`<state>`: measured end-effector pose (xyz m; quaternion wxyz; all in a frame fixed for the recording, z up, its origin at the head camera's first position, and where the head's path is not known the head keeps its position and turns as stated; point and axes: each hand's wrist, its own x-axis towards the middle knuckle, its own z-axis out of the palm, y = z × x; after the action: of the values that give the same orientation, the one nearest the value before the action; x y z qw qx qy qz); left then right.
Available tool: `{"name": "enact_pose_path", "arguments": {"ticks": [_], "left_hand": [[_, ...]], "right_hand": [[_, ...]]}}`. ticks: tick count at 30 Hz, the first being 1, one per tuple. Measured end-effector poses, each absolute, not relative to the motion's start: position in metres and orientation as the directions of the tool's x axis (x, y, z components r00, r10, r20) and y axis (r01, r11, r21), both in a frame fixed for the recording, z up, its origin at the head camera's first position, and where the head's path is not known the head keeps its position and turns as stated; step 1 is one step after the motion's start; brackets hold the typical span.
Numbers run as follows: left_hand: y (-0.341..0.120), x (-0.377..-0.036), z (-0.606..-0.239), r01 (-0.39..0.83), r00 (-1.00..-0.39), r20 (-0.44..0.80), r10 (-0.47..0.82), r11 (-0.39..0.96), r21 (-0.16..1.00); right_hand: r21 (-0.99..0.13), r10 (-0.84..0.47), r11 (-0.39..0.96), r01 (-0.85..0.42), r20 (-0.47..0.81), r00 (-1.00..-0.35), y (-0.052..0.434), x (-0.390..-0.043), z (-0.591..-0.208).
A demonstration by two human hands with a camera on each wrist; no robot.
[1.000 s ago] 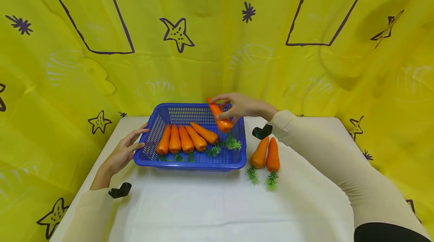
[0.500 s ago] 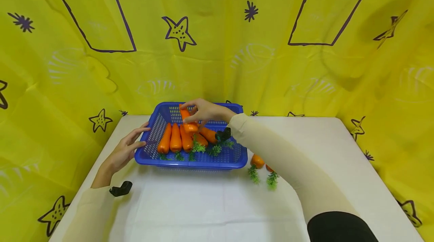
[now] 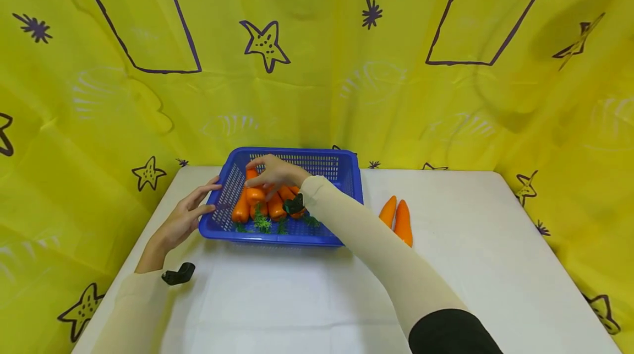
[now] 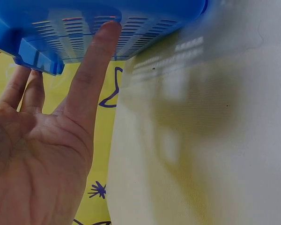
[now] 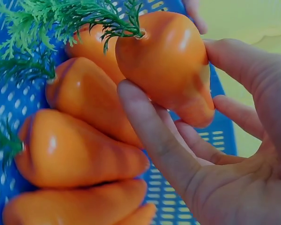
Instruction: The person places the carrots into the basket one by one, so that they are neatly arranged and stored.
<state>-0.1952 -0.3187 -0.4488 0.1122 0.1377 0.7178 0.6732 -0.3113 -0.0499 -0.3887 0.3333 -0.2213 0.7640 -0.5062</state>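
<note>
A blue plastic basket stands on the white table and holds a row of orange carrots with green leafy tops. My right hand is over the left part of this row, pinching another carrot between thumb and fingers. That held carrot is raised above the others, its leafy top toward me. At the basket's left end, my left hand touches the rim and side with extended fingers. The left wrist view shows one finger lying against the slotted wall. My right arm hides the basket's right front corner.
Two more carrots lie on the table right of the basket, their lower ends behind my right sleeve. A yellow patterned curtain hangs behind the table and along both sides.
My right hand has carried the held carrot left, from the basket's right side to above the row's left part. The left hand has stayed at the basket's left end.
</note>
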Motion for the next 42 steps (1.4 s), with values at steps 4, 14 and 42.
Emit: {"name": "enact_pose_path", "arguments": {"ticks": [4, 14, 42], "left_hand": [[-0.318, -0.197, -0.449, 0.047, -0.935, 0.029, 0.355, 0.042, 0.998], [-0.315, -0.197, -0.447, 0.036, -0.942, 0.015, 0.335, 0.057, 0.998], [-0.316, -0.195, -0.448, 0.047, -0.942, 0.023, 0.335, 0.062, 0.997]], "right_hand": [[-0.925, -0.665, 0.379, 0.031, -0.296, -0.686, -0.055, -0.311, -0.397], [-0.92, -0.631, 0.385, 0.074, -0.321, -0.706, -0.063, -0.309, -0.408], [-0.923, -0.653, 0.374, 0.089, -0.33, -0.682, -0.063, -0.311, -0.415]]}}
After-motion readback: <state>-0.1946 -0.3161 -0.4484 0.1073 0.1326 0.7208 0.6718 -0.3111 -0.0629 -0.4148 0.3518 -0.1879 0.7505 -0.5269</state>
